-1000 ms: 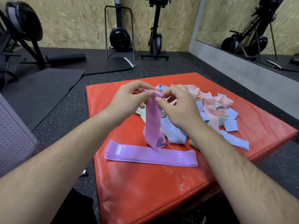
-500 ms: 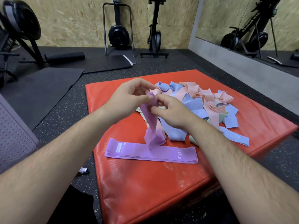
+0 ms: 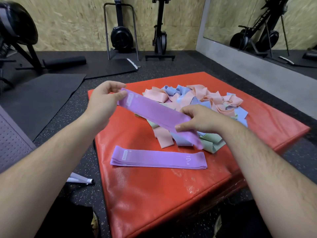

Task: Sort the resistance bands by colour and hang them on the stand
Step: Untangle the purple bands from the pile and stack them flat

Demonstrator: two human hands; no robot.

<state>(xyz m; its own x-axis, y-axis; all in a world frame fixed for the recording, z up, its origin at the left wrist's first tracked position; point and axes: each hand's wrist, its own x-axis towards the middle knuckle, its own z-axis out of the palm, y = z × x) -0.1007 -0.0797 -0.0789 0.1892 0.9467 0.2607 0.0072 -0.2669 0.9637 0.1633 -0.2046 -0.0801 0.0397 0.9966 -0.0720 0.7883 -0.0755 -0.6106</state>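
Observation:
A purple resistance band [image 3: 154,112] is stretched flat in the air between my hands, above the red mat [image 3: 154,194]. My left hand [image 3: 103,100] pinches its far left end. My right hand [image 3: 197,119] holds it near the right end, thumb under and fingers over, and the band's tip hangs past that hand. Below lies a neat stack of purple bands [image 3: 157,158] marked 10 LB. Behind is a tangled heap of pink, blue and green bands [image 3: 205,103]. No stand is in view.
The red mat sits on black speckled gym floor [image 3: 188,66]. Dark floor mats [image 3: 39,97] lie to the left, exercise machines [image 3: 121,35] stand along the wooden back wall, and a mirror [image 3: 265,23] is on the right. A small metal object [image 3: 80,180] lies by the mat's left edge.
The purple band hung bunched from both hands close together. Now my hands have moved apart, left hand up-left and right hand down-right, pulling the band out flat.

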